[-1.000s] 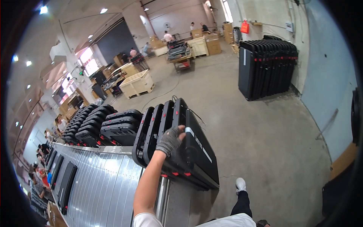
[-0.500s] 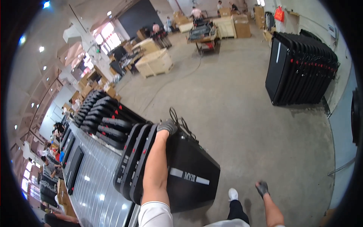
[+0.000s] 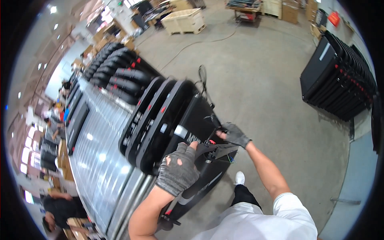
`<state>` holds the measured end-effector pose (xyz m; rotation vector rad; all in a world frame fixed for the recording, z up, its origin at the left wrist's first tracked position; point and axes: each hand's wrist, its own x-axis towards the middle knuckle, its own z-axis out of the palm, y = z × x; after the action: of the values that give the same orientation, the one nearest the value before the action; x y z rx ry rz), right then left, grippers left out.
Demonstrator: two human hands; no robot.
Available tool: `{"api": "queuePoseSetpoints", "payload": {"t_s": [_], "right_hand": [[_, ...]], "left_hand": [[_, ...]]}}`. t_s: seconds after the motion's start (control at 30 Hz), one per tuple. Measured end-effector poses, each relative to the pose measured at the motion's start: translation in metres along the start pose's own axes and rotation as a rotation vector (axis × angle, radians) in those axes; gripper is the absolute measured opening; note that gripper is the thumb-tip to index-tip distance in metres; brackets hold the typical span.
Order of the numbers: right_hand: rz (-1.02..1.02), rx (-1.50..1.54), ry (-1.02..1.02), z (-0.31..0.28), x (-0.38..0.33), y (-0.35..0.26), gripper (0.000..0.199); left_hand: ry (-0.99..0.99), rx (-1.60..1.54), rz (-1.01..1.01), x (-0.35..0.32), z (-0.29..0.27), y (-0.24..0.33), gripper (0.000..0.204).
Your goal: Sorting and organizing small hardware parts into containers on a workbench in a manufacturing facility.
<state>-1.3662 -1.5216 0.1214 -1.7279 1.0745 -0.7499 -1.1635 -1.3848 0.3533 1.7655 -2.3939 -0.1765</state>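
A flat black machine that looks like a walking-pad treadmill (image 3: 216,170) stands tilted in front of me, with a cable and thin wires showing at its upper end. My left hand (image 3: 178,168), in a worn grey fingerless glove, is closed on its near edge. My right hand (image 3: 237,136), in a similar glove, is closed around the upper right end of the same machine, beside the wires. The exact grip of its fingers is partly hidden. Behind it leans another black treadmill with a silver strip (image 3: 181,131). Several more upright black treadmills (image 3: 160,120) stand against these on the left.
A silver roller conveyor (image 3: 100,148) runs along my left, bearing black machines (image 3: 78,127) further up. At the right wall stands a row of black treadmills (image 3: 336,76). Further off are a wooden crate (image 3: 183,22) and a cable on the floor. A co-worker (image 3: 64,210) is at lower left.
My left hand has left the top of the standing treadmill. My right hand has come up from my side, and both hands now hold another tilted machine. The view has moved lower and nearer.
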Motion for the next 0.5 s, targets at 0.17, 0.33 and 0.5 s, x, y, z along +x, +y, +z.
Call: {"api": "queuePoseSetpoints", "payload": {"t_s": [0.17,0.33,0.5], "right_hand": [[-0.120,0.011,0.009,0.082,-0.125,-0.072,0.031],[0.114,0.303,-0.095,0.270,-0.250,-0.066,0.036],[0.120,0.579,-0.437,0.406,-0.313,-0.081,0.037]], "left_hand": [[0.171,-0.097,-0.054,-0.138,-0.015,-0.050,0.063],[0.203,-0.059,-0.263,-0.257,-0.004,-0.080,0.062],[0.218,-0.041,-0.456,-0.372,0.010,-0.120,0.045]]}}
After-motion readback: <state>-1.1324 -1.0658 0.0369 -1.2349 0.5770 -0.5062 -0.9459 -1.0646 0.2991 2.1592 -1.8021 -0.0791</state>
